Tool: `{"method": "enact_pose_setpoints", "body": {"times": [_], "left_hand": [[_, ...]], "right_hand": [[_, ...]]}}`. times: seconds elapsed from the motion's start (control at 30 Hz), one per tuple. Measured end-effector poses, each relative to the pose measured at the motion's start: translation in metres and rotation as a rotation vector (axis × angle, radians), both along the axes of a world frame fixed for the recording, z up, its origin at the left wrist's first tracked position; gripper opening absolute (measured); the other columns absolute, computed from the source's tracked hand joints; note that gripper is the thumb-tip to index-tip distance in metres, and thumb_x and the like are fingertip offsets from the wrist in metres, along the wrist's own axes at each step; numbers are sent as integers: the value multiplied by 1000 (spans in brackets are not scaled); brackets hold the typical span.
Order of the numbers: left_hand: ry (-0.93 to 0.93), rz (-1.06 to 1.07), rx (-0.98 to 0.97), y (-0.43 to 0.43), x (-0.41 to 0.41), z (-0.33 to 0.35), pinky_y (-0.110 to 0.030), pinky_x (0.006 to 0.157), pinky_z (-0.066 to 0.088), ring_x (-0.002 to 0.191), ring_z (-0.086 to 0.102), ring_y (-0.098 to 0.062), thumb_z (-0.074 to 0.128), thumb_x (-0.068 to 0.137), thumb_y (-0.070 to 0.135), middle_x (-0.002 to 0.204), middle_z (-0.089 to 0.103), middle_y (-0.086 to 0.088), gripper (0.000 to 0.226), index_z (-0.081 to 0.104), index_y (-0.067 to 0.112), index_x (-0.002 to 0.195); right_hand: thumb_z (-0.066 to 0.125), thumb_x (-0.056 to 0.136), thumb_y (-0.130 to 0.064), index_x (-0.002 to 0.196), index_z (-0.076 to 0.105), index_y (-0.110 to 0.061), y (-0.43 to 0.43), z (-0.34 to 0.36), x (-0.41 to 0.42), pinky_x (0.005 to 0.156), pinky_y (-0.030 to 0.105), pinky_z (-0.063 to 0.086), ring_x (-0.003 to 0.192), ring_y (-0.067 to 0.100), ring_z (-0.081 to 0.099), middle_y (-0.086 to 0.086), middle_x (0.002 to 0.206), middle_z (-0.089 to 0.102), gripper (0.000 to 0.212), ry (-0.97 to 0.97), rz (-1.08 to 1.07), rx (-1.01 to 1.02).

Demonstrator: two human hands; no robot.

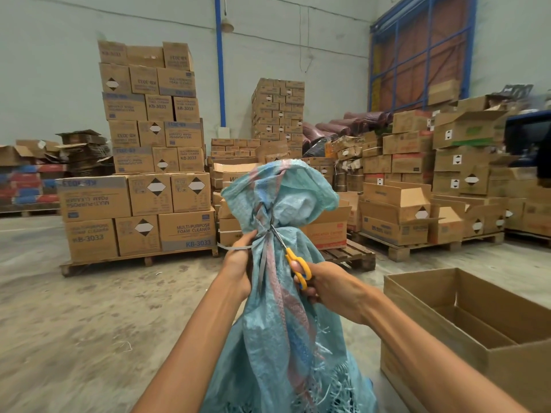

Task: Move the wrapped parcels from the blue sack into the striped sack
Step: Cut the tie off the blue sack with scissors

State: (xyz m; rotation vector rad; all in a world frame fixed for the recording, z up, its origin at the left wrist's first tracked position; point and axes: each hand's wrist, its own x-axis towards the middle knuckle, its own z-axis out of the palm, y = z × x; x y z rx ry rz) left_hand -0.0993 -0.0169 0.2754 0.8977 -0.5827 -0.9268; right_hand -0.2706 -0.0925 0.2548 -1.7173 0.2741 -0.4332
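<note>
A pale blue woven sack (286,329) with a pink and blue stripe stands upright in front of me, its neck bound by a grey tie (262,248). My left hand (240,263) grips the sack's neck at the tie, whose loose end sticks out to the left. My right hand (325,289) holds yellow-handled scissors (293,259), their blades pointing up into the tie at the neck. Above the tie the sack's mouth flares open, and something white shows inside. No second sack is in view.
An open, empty cardboard box (465,317) sits on the floor at my right. Pallets stacked with cartons (143,186) stand behind and to the left, more cartons (432,180) at the right. Bare concrete floor (89,317) spreads on the left.
</note>
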Motion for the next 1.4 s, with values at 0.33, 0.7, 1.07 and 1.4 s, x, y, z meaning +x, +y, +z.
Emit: {"method": "enact_pose_setpoints", "body": {"times": [0.33, 0.7, 1.07, 1.4], "left_hand": [[-31, 72, 23, -12, -1, -4, -28, 48, 54, 54, 65, -23, 48, 99, 24, 69, 65, -11, 26, 64, 5, 90], [-57, 170, 118, -9, 11, -10, -46, 91, 56, 104, 67, -39, 62, 89, 34, 115, 69, -22, 43, 71, 0, 114], [-205, 91, 47, 5, -3, 7, -26, 59, 55, 61, 68, -21, 49, 96, 31, 81, 69, -14, 35, 72, 6, 88], [-549, -67, 100, 14, -24, 9, -56, 99, 47, 90, 67, -37, 67, 90, 36, 106, 71, -27, 45, 70, -6, 108]], "right_hand": [[74, 64, -75, 74, 59, -19, 2, 5, 4, 66, 32, 29, 62, 10, 35, 4, 75, 40, 59, 14, -100, -126], [78, 72, -51, 71, 51, 8, 8, 15, 6, 57, 32, 22, 60, 17, 30, 8, 64, 37, 65, 148, -257, -686], [78, 70, -68, 75, 58, -16, 5, 17, -6, 57, 28, 22, 57, 12, 30, -2, 64, 38, 55, 98, -123, -286], [72, 71, -70, 79, 63, -18, -12, 15, -26, 64, 29, 29, 65, 12, 36, 2, 84, 55, 54, 64, 88, 134]]}}
